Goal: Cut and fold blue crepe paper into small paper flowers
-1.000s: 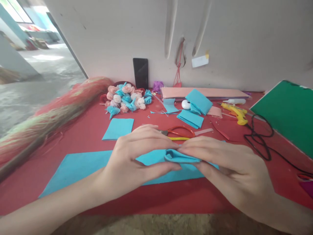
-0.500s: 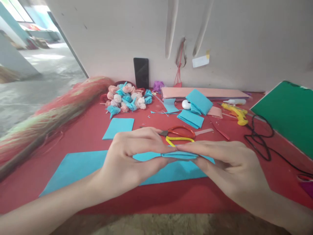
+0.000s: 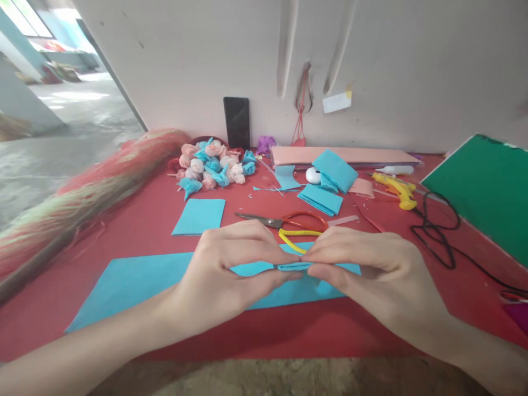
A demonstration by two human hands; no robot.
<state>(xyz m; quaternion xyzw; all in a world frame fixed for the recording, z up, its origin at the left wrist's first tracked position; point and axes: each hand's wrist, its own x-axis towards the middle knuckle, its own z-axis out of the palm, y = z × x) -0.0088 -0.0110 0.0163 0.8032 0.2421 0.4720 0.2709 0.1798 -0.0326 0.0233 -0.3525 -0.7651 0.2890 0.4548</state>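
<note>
A small folded piece of blue crepe paper (image 3: 293, 267) is pinched between both hands, its layered edge facing me. My left hand (image 3: 235, 267) grips its left end between thumb and fingers. On the right end, my right hand (image 3: 371, 269) holds it with thumb below and fingertips on top. Beneath the hands lies a long blue paper strip (image 3: 132, 280), partly covered by them. Just beyond are scissors (image 3: 272, 221) with one red and one yellow handle, the yellow one partly hidden by my right hand. A blue paper square (image 3: 199, 216) lies behind my left hand.
Paper flowers (image 3: 214, 165) are heaped at the back left, near an upright phone (image 3: 237, 122). Folded blue papers (image 3: 320, 199) lie at the back. A yellow glue gun (image 3: 398, 190) with a black cord (image 3: 445, 242) and a green board (image 3: 482, 192) are at right.
My hands have drawn closer together on the folded paper, so less of it shows. The right hand has shifted left, and more of the scissor blades is now visible.
</note>
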